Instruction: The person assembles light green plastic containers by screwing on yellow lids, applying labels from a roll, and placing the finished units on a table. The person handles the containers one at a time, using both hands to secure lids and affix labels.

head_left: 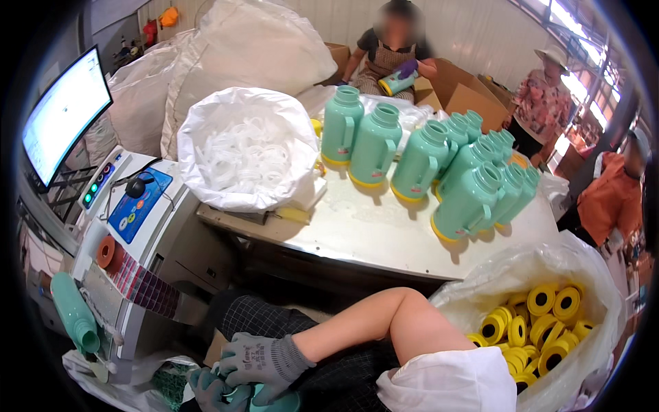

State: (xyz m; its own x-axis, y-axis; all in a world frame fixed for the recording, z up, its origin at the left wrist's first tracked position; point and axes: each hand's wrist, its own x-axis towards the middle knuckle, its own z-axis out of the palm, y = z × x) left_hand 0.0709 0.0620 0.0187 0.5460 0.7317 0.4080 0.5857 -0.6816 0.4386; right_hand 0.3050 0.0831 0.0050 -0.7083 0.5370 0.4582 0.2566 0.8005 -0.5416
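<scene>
My right hand (257,362), in a grey knit glove, reaches across my lap with its fingers bent down over a teal jug-like flask body (276,399). My left hand (211,391), also gloved, is curled against the same teal piece at the lower edge. The fingers of both hands overlap, and most of the flask is hidden under them or cut off by the frame. Beyond my lap, several teal flasks (376,141) with handles and yellow bases stand upright on the white table (357,223).
A white sack (194,147) of clear plastic rings sits on the table's left. Yellow ring-shaped parts (542,299) fill a bag at right. Left are a machine (171,206), a monitor (67,117) and a lying teal flask (72,309). A co-worker (395,51) holds a flask opposite.
</scene>
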